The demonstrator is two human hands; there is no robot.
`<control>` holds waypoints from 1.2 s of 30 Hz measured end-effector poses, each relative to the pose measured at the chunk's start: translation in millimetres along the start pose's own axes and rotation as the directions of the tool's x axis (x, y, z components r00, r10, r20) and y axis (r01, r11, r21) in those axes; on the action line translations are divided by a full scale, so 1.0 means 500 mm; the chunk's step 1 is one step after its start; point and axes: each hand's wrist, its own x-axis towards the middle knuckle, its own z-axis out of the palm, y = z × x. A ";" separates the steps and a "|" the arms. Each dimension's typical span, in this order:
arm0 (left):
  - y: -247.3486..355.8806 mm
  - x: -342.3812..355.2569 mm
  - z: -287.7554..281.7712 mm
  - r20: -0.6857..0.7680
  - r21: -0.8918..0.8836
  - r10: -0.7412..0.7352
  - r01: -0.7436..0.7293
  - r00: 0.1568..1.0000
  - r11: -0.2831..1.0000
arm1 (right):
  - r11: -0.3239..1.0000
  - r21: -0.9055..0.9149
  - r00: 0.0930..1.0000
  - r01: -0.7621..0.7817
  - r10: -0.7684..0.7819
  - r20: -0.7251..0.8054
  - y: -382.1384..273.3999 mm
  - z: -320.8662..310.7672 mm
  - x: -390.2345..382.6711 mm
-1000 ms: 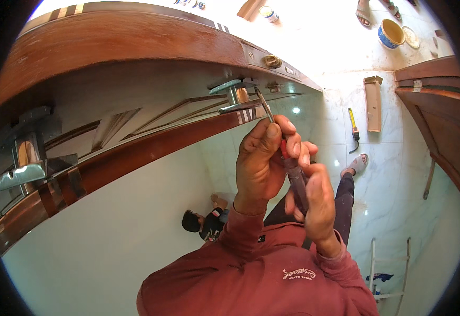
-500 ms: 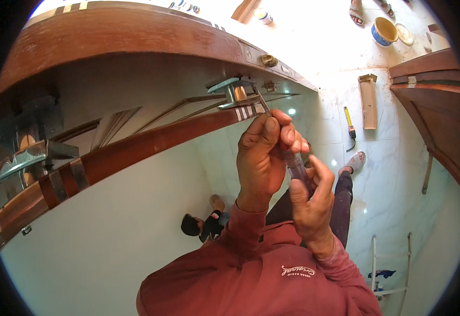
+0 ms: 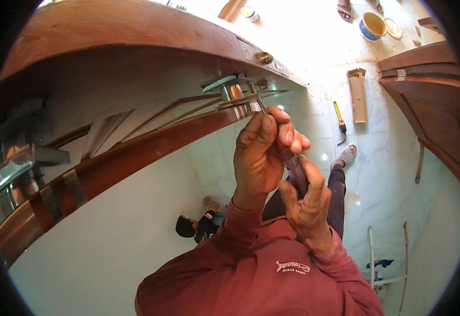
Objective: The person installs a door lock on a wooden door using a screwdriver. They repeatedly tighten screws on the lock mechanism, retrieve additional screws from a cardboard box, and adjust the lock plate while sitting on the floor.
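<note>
A screwdriver (image 3: 295,175) with a dark see-through handle slants between my two hands. My left hand (image 3: 256,163) is closed round its upper part, and the thin metal shaft rises past my thumb. At the lower end, the thumb and fingers of my right hand (image 3: 311,208) pinch the handle. The shaft reaches up to a shiny metal door handle (image 3: 232,94) mounted on the brown wooden door (image 3: 135,63). Whether the tip sits in a screw is too small to tell. A brass-coloured lock part (image 3: 265,57) sticks out of the door's edge.
Another metal fitting (image 3: 16,171) is at far left. On the tiled floor lie a tape measure (image 3: 339,117) and an open long cardboard box (image 3: 357,97). A bucket (image 3: 372,27) stands beyond. Another brown door (image 3: 430,105) is at right, a white ladder (image 3: 388,283) below. Another person (image 3: 201,226) is low at left.
My right thumb and fingers have come closer together on the screwdriver's handle. My left hand keeps its hold. The whole view has shifted slightly, so the door and floor items sit a bit further left.
</note>
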 end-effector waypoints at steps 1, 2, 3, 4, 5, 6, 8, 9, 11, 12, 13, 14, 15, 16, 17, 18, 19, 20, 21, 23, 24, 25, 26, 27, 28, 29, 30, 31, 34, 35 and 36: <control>0.004 0.002 0.000 0.003 0.003 -0.002 0.002 1.000 1.000 | 0.995 -0.037 0.996 0.088 -0.089 -0.012 0.017 0.008 0.008; 0.009 0.003 -0.001 0.005 0.007 -0.003 0.003 1.000 1.000 | 0.982 -0.075 0.984 0.175 -0.177 -0.020 0.028 0.015 0.011; 0.016 0.004 -0.002 0.005 0.026 -0.025 0.025 1.000 0.999 | 0.918 0.323 0.973 -0.229 0.220 0.064 0.016 0.021 -0.011; 0.028 0.001 -0.006 0.001 0.053 -0.046 0.046 0.999 0.998 | 0.880 0.381 0.959 -0.283 0.264 0.103 0.015 0.024 -0.012; 0.036 -0.001 -0.009 -0.004 0.079 -0.067 0.067 0.998 0.995 | 0.836 0.434 0.942 -0.336 0.303 0.145 0.011 0.023 -0.010; 0.037 -0.003 -0.016 -0.018 0.073 -0.056 0.057 0.998 0.996 | 0.785 0.483 0.922 -0.387 0.338 0.189 0.005 0.019 -0.007; 0.025 0.002 -0.021 -0.026 0.065 -0.031 0.032 0.999 0.997 | 0.677 0.570 0.884 -0.466 0.382 0.270 -0.005 -0.004 0.008; 0.020 0.002 -0.020 -0.011 0.066 -0.013 0.014 1.000 0.998 | 0.617 0.605 0.863 -0.503 0.397 0.313 -0.009 -0.012 0.013; 0.017 -0.001 -0.021 0.005 0.069 0.016 -0.016 1.000 0.997 | 0.879 0.386 0.960 -0.280 0.255 0.115 -0.011 -0.002 0.011; 0.017 0.001 -0.020 0.004 0.074 0.020 -0.020 1.000 0.997 | 0.944 0.280 0.985 -0.173 0.164 0.055 -0.006 0.009 0.011; 0.014 0.002 -0.019 0.003 0.071 0.026 -0.026 1.000 0.997 | 0.985 0.157 0.998 -0.064 0.064 0.007 0.002 0.021 0.013; 0.014 0.003 -0.019 0.002 0.069 0.032 -0.032 0.999 0.997 | 0.999 0.027 0.999 0.043 -0.042 -0.027 0.011 0.031 0.015; 0.020 0.002 -0.020 -0.006 0.034 0.005 -0.005 1.000 0.999 | 0.998 0.033 0.999 0.047 -0.047 -0.022 0.015 0.034 0.019; 0.030 0.001 -0.022 -0.015 -0.002 -0.018 0.018 1.000 1.000 | 0.998 0.038 0.999 0.046 -0.045 -0.016 0.017 0.039 0.017; 0.036 -0.001 -0.026 -0.023 -0.037 -0.042 0.042 0.999 0.998 | 0.982 0.178 0.998 -0.061 0.057 0.030 0.018 0.038 0.019; 0.034 0.000 -0.035 -0.017 -0.029 -0.024 0.023 1.000 0.999 | 0.936 0.308 0.984 -0.172 0.151 0.090 0.019 0.035 0.020; 0.029 0.004 -0.044 -0.006 -0.021 -0.005 0.005 1.000 1.000 | 0.861 0.426 0.960 -0.278 0.232 0.158 0.020 0.028 0.024; 0.025 0.008 -0.049 0.004 -0.013 0.013 -0.013 1.000 1.000 | 0.761 0.526 0.925 -0.380 0.298 0.236 0.020 0.023 0.027; 0.025 0.010 -0.046 -0.013 -0.003 0.026 -0.026 1.000 1.000 | 0.639 0.606 0.880 -0.475 0.349 0.321 0.020 0.019 0.028; 0.028 0.004 -0.043 -0.060 0.024 0.038 -0.037 0.997 0.999 | 0.817 0.471 0.942 -0.334 0.306 0.138 0.013 0.038 0.018; 0.027 0.001 -0.050 -0.046 0.023 0.043 -0.042 0.998 0.999 | 0.908 0.357 0.976 -0.219 0.211 0.061 0.014 0.052 0.015; 0.022 0.000 -0.058 -0.027 0.013 0.049 -0.049 0.998 0.999 | 0.971 0.218 0.995 -0.095 0.099 -0.004 0.019 0.065 0.016; 0.019 -0.001 -0.063 -0.008 0.004 0.056 -0.056 0.998 0.998 | 0.997 0.068 0.998 0.027 -0.024 -0.050 0.026 0.076 0.017; 0.024 -0.003 -0.062 -0.024 0.018 0.026 -0.026 0.999 1.000 | 0.950 0.305 0.997 -0.073 0.068 0.028 0.024 0.076 0.018; 0.038 -0.008 -0.058 -0.044 0.031 0.000 0.002 0.999 1.000 | 0.841 0.507 0.982 -0.188 0.157 0.104 0.023 0.073 0.017; 0.048 -0.012 -0.057 -0.064 0.043 -0.027 0.030 0.998 0.999 | 0.296 0.819 0.863 -0.492 0.288 0.415 0.010 0.057 0.019; 0.052 -0.015 -0.064 -0.017 0.028 -0.033 0.034 0.999 0.999 | -0.379 0.694 0.688 -0.612 0.177 0.704 0.002 0.048 0.019; 0.055 -0.016 -0.072 0.033 0.018 -0.043 0.042 0.999 0.999 | -0.187 0.753 0.706 -0.631 0.262 0.657 -0.002 0.047 0.016; 0.053 -0.012 -0.082 0.044 0.140 0.009 -0.015 0.999 0.990 | 0.408 0.691 0.793 -0.597 0.429 0.432 -0.016 0.052 0.013; 0.049 -0.013 -0.076 0.022 0.171 0.023 -0.027 0.999 0.985 | 0.735 0.538 0.909 -0.413 0.365 0.198 -0.016 0.059 0.003; 0.047 -0.011 -0.070 0.000 0.201 0.038 -0.038 0.999 0.979 | 0.619 0.635 0.883 -0.462 0.390 0.261 -0.016 0.058 0.009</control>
